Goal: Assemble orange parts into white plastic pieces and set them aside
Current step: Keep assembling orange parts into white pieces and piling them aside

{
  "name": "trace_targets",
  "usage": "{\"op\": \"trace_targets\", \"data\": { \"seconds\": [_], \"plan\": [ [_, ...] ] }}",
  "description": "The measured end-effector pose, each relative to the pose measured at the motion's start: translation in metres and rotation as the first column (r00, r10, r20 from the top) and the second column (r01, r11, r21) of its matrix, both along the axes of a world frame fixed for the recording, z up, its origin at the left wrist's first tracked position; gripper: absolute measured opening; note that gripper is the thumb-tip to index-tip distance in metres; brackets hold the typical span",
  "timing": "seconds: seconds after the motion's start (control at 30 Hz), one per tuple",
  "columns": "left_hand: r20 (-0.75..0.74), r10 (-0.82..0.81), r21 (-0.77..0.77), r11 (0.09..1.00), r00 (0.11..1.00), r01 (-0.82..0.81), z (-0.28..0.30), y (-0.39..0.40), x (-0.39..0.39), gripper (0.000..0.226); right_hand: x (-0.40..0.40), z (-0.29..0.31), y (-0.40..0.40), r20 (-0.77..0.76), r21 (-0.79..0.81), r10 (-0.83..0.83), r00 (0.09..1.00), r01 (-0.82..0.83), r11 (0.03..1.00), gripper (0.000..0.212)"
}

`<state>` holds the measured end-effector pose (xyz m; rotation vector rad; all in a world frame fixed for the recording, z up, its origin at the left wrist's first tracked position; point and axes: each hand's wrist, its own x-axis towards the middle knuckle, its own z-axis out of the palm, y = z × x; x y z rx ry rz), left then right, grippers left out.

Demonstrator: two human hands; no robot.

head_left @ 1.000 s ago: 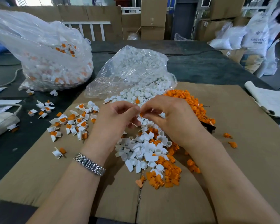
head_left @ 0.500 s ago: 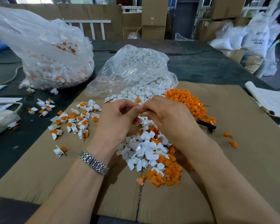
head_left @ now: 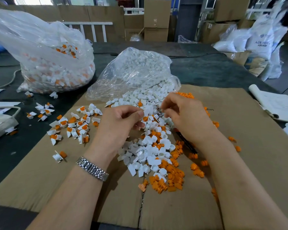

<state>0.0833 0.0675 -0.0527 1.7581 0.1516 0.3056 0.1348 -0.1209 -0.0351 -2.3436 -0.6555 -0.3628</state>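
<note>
White piece (head_left: 146, 112) is sitting pinched in the left hand (head_left: 121, 123), orange part (head_left: 145, 118) showing just under its fingertips. Right hand (head_left: 184, 117) is hovering just right of it, fingers curled, can't tell what it's gripping.

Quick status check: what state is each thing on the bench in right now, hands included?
left hand: pinching a white piece
right hand: fingers curled, contents hidden
middle bag: open, white pieces spilling out
left bag: holds assembled pieces
assembled pile: loose on cardboard

Even, soft daylight from rear windows; faint shadows, wide-angle bending at edges, slight blur far right.
</note>
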Motion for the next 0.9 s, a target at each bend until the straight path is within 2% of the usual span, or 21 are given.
{"op": "trace_targets", "data": {
  "seconds": [0.1, 0.17, 0.23, 0.3, 0.33, 0.4, 0.47, 0.53, 0.6, 0.77, 0.9],
  "plan": [
    [0.014, 0.030, 0.094, 0.995, 0.999, -0.031, 0.000, 0.001, -0.001, 0.010, 0.003, 0.002, -0.010, -0.020, -0.100, -0.095, 0.995, 0.092, 0.991, 0.023],
    [0.057, 0.109, 0.211, 0.970, 0.992, -0.119, -0.001, 0.004, 0.000, 0.012, 0.005, 0.006, -0.018, -0.074, -0.164, -0.124, 0.989, 0.111, 0.980, 0.029],
    [0.107, 0.236, 0.386, 0.885, 0.966, -0.259, -0.001, 0.013, 0.001, 0.015, 0.005, 0.009, -0.025, -0.191, -0.246, -0.094, 0.977, 0.045, 0.968, 0.030],
    [0.168, 0.356, 0.538, 0.748, 0.919, -0.388, 0.000, 0.022, 0.002, 0.023, 0.002, 0.013, -0.031, -0.326, -0.293, -0.036, 0.945, -0.065, 0.954, 0.030],
    [0.187, 0.391, 0.578, 0.698, 0.901, -0.423, 0.000, 0.025, 0.002, 0.028, 0.001, 0.014, -0.034, -0.379, -0.305, -0.008, 0.925, -0.116, 0.945, 0.030],
    [0.196, 0.407, 0.597, 0.673, 0.892, -0.438, 0.000, 0.028, 0.003, 0.035, -0.001, 0.014, -0.038, -0.432, -0.352, 0.018, 0.902, -0.187, 0.917, 0.027],
    [0.186, 0.334, 0.577, 0.724, 0.924, -0.378, 0.000, 0.026, 0.002, 0.034, -0.001, 0.013, -0.040, -0.420, -0.427, 0.003, 0.908, -0.201, 0.882, 0.019],
    [0.147, 0.202, 0.572, 0.781, 0.968, -0.250, 0.000, 0.022, 0.002, 0.028, -0.001, 0.011, -0.038, -0.375, -0.480, -0.030, 0.926, -0.166, 0.861, 0.014],
    [0.088, 0.069, 0.593, 0.798, 0.994, -0.108, 0.001, 0.018, 0.001, 0.024, -0.001, 0.008, -0.034, -0.331, -0.497, -0.046, 0.942, -0.132, 0.858, 0.012],
    [-0.037, -0.149, 0.650, 0.747, 0.988, 0.137, -0.003, 0.014, 0.000, 0.019, -0.006, 0.006, -0.024, -0.266, -0.510, -0.033, 0.964, -0.112, 0.853, 0.009],
    [-0.057, -0.170, 0.707, 0.689, 0.984, 0.160, -0.010, 0.007, 0.002, 0.013, -0.007, 0.007, -0.019, -0.258, -0.380, -0.025, 0.966, -0.078, 0.922, 0.013]
  ]
}}
